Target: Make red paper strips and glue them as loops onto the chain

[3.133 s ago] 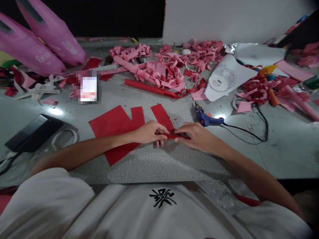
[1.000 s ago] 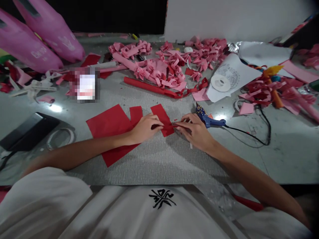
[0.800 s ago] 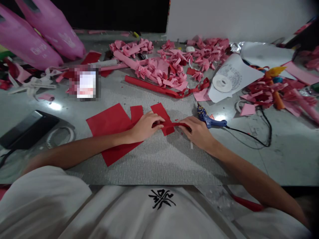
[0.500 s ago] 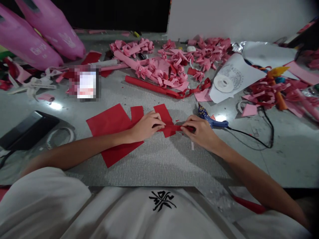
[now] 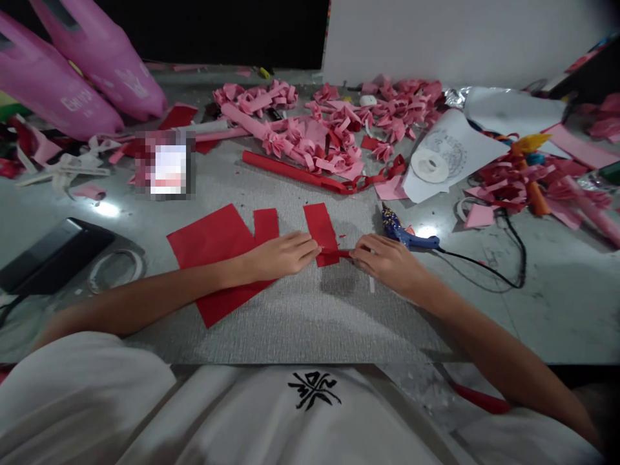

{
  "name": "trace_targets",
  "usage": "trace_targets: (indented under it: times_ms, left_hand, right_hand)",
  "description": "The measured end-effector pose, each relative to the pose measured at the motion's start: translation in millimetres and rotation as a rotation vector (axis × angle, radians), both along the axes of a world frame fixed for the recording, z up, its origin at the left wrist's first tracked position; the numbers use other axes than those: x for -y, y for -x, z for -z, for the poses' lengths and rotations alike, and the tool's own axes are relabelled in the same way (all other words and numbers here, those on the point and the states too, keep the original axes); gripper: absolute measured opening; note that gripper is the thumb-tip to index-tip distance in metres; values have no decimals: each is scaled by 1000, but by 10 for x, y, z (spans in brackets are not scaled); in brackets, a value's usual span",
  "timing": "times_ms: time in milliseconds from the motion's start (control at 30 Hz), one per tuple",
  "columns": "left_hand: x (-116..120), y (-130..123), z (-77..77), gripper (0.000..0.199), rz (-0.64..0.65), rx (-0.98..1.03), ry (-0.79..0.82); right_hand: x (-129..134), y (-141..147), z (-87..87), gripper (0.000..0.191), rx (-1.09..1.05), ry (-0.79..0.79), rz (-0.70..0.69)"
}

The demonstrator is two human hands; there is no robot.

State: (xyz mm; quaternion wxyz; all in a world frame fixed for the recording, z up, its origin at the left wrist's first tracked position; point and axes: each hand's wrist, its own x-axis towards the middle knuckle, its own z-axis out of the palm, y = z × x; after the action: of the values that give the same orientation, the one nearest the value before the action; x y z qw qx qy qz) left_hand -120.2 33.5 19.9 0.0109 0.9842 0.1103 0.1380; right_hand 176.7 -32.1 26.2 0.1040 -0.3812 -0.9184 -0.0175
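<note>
In the head view, a narrow red strip (image 5: 343,254) stretches nearly level between a person's bare hands, low over a gray textured mat (image 5: 310,323) on a cluttered tabletop (image 5: 557,310). Both ends disappear under the fingers, and whether the strip is folded or rolled is too small to tell. Its left part crosses the lower end of a flat red rectangle (image 5: 320,226).

The left hand (image 5: 290,253) reaches in from the side, palm down, its fingers bunched and pinching the strip's left end. The right hand (image 5: 382,258) mirrors it, knuckles up and fingers curled, gripping the other end between thumb and fingertips. The left forearm lies across a large red sheet (image 5: 208,237), with a smaller red piece (image 5: 266,223) at that sheet's upper right edge.

Just beyond the right hand sits a blue glue gun (image 5: 409,239), its black cord (image 5: 479,261) looping away to the right. A white scrap (image 5: 372,285) lies near the right wrist. Pink paper pieces (image 5: 310,132) are heaped toward the back, behind a long red paper tube (image 5: 285,169), and a white tape roll (image 5: 429,166) rests on white paper.

Compared with three seconds ago, the hands stand farther apart, the red rectangle is turned more upright, and its lower end, covered then, now shows beneath the strip.
</note>
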Motion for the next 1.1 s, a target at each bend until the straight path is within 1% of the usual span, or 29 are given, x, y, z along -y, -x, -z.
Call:
trace_targets:
  times_ms: [67, 167, 333, 433, 567, 667, 733, 800, 900, 1000, 1100]
  left_hand:
    - [76, 3, -60, 33, -6, -41, -31]
    - [152, -6, -90, 33, -11, -104, -66]
    - [203, -7, -65, 34, -32, -181, -81]
    - [238, 7, -65, 36, -58, -204, -108]
    - [261, -1, -37, 42, -90, -186, -116]
    - [216, -51, 44, 40, -150, -126, -44]
    - [171, -95, 109, 28, -190, -45, 57]
    - [137, -133, 156, 23, -218, 59, 183]
    - [120, -163, 168, 15, -265, 174, 335]
    - [124, -165, 141, 9, -267, 189, 447]
    - [135, -163, 117, 11, -261, 180, 505]
  right_hand:
    - [23, -6, -38, 20, 23, 3, -7]
    - [60, 1, -104, 25, 53, 24, -10]
    - [105, 10, -213, 25, 107, 75, -40]
    - [131, -6, -267, 25, 148, 77, -64]
    - [157, -29, -266, 23, 193, 58, -75]
    - [133, -4, -168, 16, 139, 39, -33]
    - [98, 38, -78, 17, 51, 50, 38]
    - [62, 90, 0, 17, -83, 117, 115]
    - [23, 159, 64, 17, -302, 287, 181]
    - [11, 209, 87, 14, -405, 382, 189]
    - [35, 254, 104, 15, -407, 368, 143]
